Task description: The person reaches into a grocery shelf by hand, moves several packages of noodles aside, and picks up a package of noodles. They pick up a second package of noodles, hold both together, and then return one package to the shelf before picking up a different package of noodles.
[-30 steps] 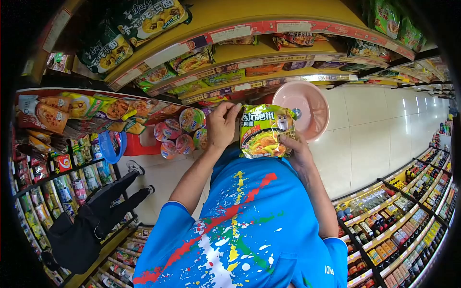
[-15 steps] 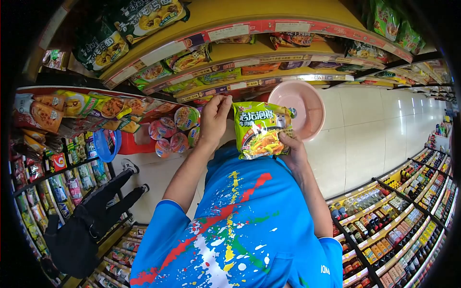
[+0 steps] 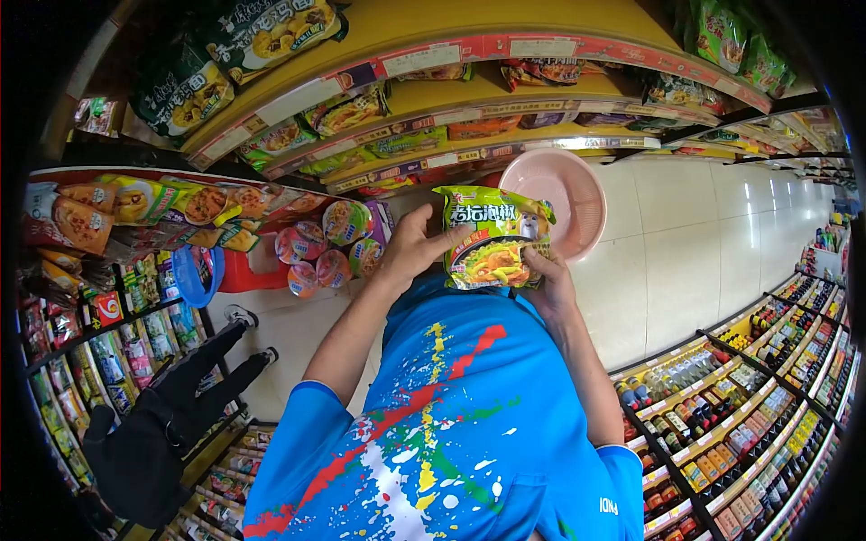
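Note:
A green packet of instant noodles [image 3: 494,243] is held upright in front of my chest, its printed front facing me. My left hand [image 3: 417,248] grips its left edge, thumb lying across the front and the other fingers mostly hidden behind. At the lower right corner, my right hand [image 3: 550,281] is closed on the packet with the thumb in front. Just beyond the packet, to the right, a pink plastic basin [image 3: 591,203] stands on the floor, partly covered by the packet.
Shelves of noodle packets [image 3: 541,47] curve across the front. Stacked noodle cups [image 3: 334,268] and a blue basket [image 3: 187,279] are on the left. A person in black [image 3: 149,442] stands at the lower left. Shelves of bottles [image 3: 722,406] line the right, beside the tiled floor [image 3: 663,243].
My left hand has come down from the packet's upper left corner to its left side, with the thumb now on the front. The right hand keeps its hold.

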